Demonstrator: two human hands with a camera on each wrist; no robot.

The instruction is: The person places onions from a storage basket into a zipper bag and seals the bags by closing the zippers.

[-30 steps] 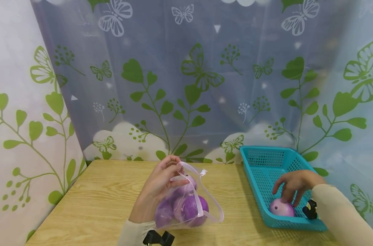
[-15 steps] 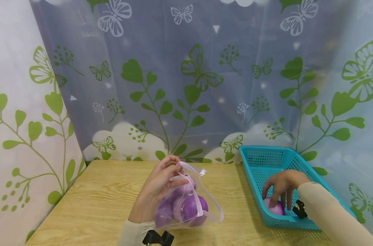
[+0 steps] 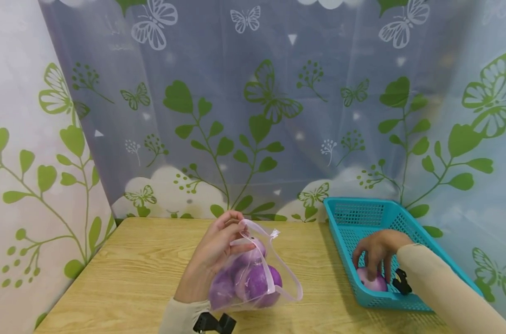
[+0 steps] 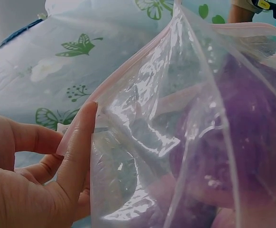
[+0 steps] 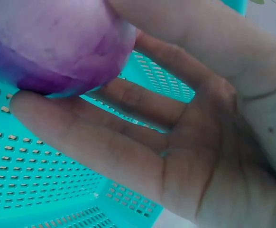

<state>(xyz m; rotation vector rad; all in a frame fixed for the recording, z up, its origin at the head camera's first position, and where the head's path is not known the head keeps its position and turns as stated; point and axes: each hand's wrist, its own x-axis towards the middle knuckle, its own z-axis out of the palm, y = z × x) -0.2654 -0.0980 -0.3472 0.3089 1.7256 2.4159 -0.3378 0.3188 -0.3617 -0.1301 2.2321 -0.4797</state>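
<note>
My left hand (image 3: 219, 246) pinches the pink-edged rim of a clear plastic zip bag (image 4: 128, 156) between thumb and fingers. The bag stands on the table with its mouth spread, a clear slider (image 3: 275, 233) on its rim. Inside are several round purple fruits (image 3: 259, 283), partly blurred by the plastic. On the right, my right hand (image 3: 380, 250) reaches down into a turquoise basket (image 3: 340, 241). Its thumb and fingers curl round a pink-and-purple round fruit (image 3: 371, 279) near the basket's front left corner. Close up in the right wrist view, that fruit (image 5: 57, 42) sits between thumb and fingers.
The wooden table (image 3: 144, 264) extends left of the bag and between bag and basket. A patterned curtain (image 3: 211, 139) with butterflies and leaves hangs behind the table and along both sides. Basket walls rise around the right hand.
My right hand has shifted left within the basket, and the fruit under it has moved slightly left too. The fingers have closed round it. My left hand and the bag stay put.
</note>
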